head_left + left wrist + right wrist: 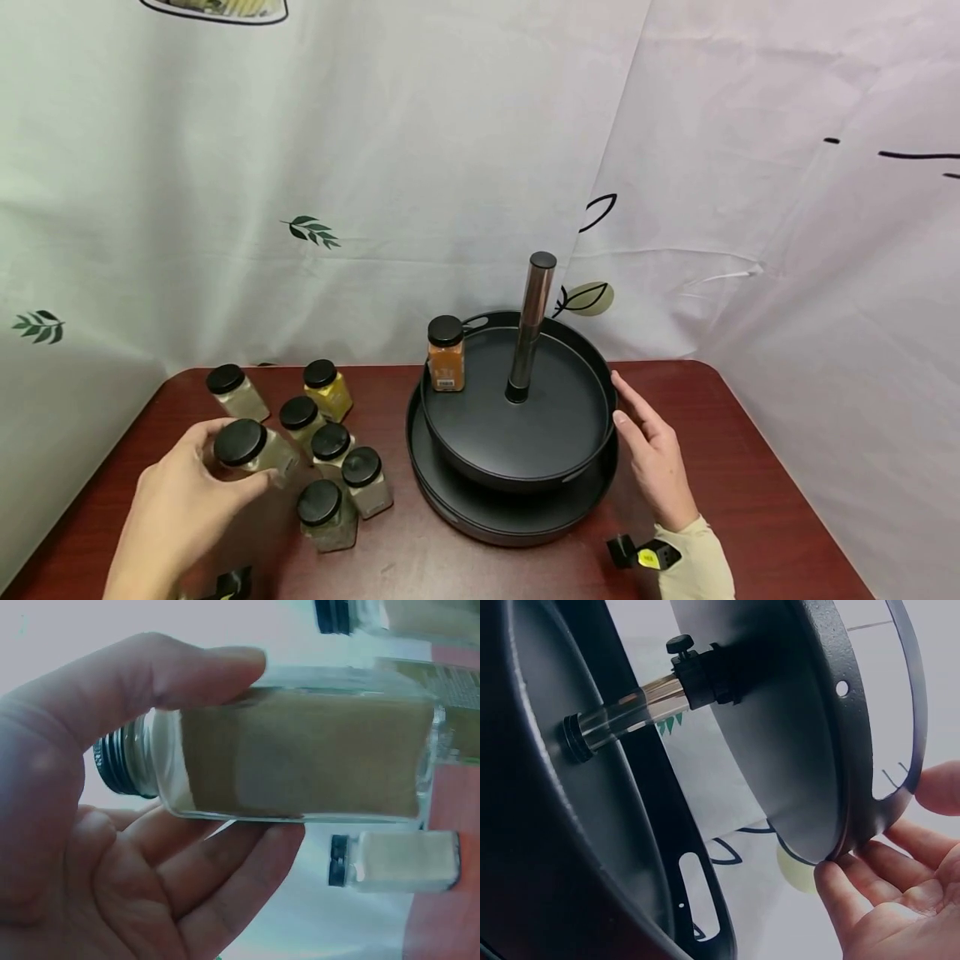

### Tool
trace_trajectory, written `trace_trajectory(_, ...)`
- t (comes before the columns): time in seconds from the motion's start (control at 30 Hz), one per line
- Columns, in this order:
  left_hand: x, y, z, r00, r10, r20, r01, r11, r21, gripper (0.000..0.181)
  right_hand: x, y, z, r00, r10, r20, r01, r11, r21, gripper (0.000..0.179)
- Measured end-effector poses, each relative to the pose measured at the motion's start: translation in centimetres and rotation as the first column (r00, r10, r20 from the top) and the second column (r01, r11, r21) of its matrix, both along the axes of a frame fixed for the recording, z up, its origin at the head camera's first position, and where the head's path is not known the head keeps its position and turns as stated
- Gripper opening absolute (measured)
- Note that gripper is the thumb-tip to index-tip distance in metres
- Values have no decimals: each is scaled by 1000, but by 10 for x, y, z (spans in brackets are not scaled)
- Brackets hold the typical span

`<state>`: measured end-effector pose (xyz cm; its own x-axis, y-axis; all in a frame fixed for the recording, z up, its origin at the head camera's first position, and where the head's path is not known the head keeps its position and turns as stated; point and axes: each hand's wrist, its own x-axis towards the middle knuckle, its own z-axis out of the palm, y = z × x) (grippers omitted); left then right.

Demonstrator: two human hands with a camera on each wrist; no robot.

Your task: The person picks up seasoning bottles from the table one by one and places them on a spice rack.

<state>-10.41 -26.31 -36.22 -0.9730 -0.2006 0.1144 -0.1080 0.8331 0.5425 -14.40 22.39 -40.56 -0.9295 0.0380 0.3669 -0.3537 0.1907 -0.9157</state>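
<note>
My left hand [183, 492] holds a glass spice jar [315, 754] with a black lid and pale brown powder, thumb on one side and fingers on the other. In the head view this jar is tilted among several other spice jars [327, 517]. A black two-tier round tray rack stands right of them, its upper tray [480, 433] above a wider lower tray [510, 533], with a metal post [534, 308] rising through it. My right hand [656, 458] grips the upper tray's right rim, thumb at the rim wall and fingers under the edge.
An orange spice jar [447, 358] stands on the upper tray's back left. Pale jar [238, 393] and yellow jar [328, 392] stand near the back edge of the red-brown table [750, 500]. White printed cloth [420, 150] hangs close behind the table.
</note>
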Motion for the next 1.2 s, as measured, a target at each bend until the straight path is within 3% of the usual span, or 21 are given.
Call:
trace_trajectory(0.1,4,5,4,997,52,-49,-51,998,20,87,0,0,0,1000,9,0,-9,1000,-8,46)
trace_trajectory(0.27,8,12,9,991,116,-69,-110,990,84,89,0,0,0,1000,23,-2,-23,999,-27,46)
trace_trajectory(0.57,12,23,13,981,135,-137,-118,985,126,87,0,2,-1,1000,30,-5,-30,999,-31,46)
trace_trajectory(0.73,15,33,19,967,166,-192,-138,979,150,82,0,2,0,999,40,-5,-40,999,-25,47)
trace_trajectory(0.97,11,47,24,946,204,-253,-161,970,181,75,0,2,0,999,45,-23,-45,999,-24,47)
trace_trajectory(1.2,10,63,34,942,201,-268,-140,963,228,73,-1,2,-1,998,54,-10,-55,998,-30,47)
